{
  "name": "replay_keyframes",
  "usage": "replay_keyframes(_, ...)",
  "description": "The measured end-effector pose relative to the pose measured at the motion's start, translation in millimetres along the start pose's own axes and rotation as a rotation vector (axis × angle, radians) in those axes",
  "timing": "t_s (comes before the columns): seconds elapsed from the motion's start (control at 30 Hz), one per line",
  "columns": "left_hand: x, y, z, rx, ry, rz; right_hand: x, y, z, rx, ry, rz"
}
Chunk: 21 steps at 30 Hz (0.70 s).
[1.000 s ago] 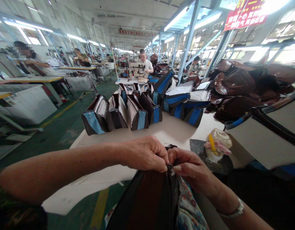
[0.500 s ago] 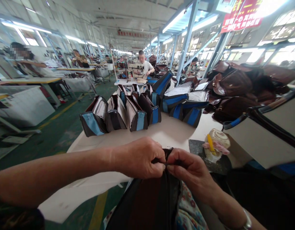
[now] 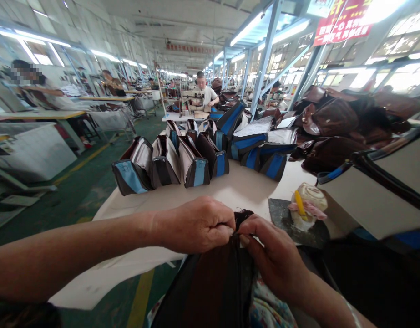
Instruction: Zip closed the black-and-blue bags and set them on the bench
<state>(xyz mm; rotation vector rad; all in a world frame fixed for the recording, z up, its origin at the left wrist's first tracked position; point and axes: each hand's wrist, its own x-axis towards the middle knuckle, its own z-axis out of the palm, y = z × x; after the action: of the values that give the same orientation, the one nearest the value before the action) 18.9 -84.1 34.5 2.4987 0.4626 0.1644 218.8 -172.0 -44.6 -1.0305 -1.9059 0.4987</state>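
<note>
A dark bag piece [image 3: 210, 287] with a brown stripe down its middle rests on my lap, its upper end raised toward the table edge. My left hand [image 3: 201, 224] is closed, thumb and fingers pinching the top edge of this piece. Right beside it, my right hand [image 3: 276, 248] pinches the same edge between thumb and forefinger. The fingertips of both hands almost meet. Loose threads stick up just behind them. Whatever small part lies between the fingertips is hidden.
Bag bodies with blue stripes [image 3: 198, 172] stand in rows on the pale table [image 3: 155, 200]. To the right, a wrapped jar with a yellow strip [image 3: 308, 200] sits on a dark slab [image 3: 280, 212]. Brown bags [image 3: 336, 116] are heaped behind. A co-worker [image 3: 207, 94] sits farther back.
My right hand has turned slightly, its thumb lower and a little apart from the left fingers. The left hand keeps its pinch almost in place. More of the threaded edge shows behind them.
</note>
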Motion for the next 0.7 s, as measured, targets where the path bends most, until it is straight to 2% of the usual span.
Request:
replay_keyframes(0.13, -0.9, -2.4, 2.8, -0.093, -0.053, -0.064, -5.5, 0.3, 5.9, -0.125, 0.024, -0.126)
replay_keyframes(0.23, -1.1, -4.8, 6.6, -0.099, -0.044, -0.029, -9.1, 2.9, 2.0, -0.261, -0.025, -0.211)
replay_keyframes(0.33, -0.7, -4.7, 4.5, -0.146, -0.049, -0.02, -11.6, 1.7, -6.6, -0.457, -0.084, -0.367)
replay_keyframes(0.43, 1.7, -4.5, -2.5, -0.268, -0.143, -0.079, -10.8, -6.3, -14.2, -0.621, -0.097, -0.541)
replay_keyframes(0.5, 4.3, -6.3, -5.8, -0.306, -0.217, -0.126, -9.9, -13.0, -16.2, -0.684, -0.076, -0.607)
replay_keyframes(0.63, 6.6, -10.1, -4.6, -0.282, -0.323, -0.116, -14.4, -16.7, -12.4, -0.65, -0.045, -0.619)
replay_keyframes(0.7, 5.4, -8.8, -2.6, -0.267, -0.307, -0.088, -17.6, -12.7, -9.8, -0.423, -0.019, -0.473)
